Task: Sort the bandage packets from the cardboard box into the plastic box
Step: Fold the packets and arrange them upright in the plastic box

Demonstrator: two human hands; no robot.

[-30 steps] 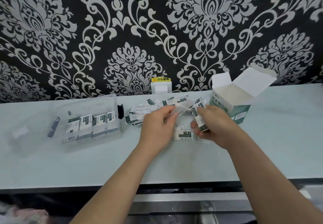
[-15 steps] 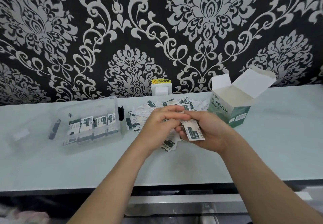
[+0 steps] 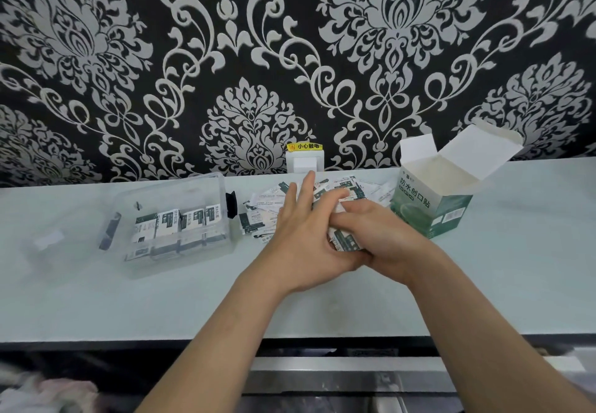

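Your right hand [image 3: 383,238] is curled round a small bunch of bandage packets [image 3: 345,242], thumb over the top. Your left hand [image 3: 300,228] lies against the bunch with its fingers straight and close together, pressing and squaring it rather than gripping it. More loose packets [image 3: 267,206] lie scattered on the counter [image 3: 322,303] just behind your hands, between the plastic box [image 3: 193,262] on your left and the open cardboard box [image 3: 430,215] on your right. How much the cardboard box holds cannot be seen from here. A row of filed packets [image 3: 180,222] already stands on edge inside the plastic box. These packets are likely feather-light, thin and flexible, with a smooth paper wrapper, so weight should be no trouble, but sliding probably will be. A bunch held only at one end may fan out or shed its middle pieces. Take hold across the flat faces, thumb on one side and fingers on the other, near the middle of the long edges. Press firmly enough to keep the bunch together, though not so hard that it bows. Tap the lower edges level before you carry it across. The clear box looks light too, and may shift if you push the packets in sideways, so lower them in from above, beside the row already standing there.
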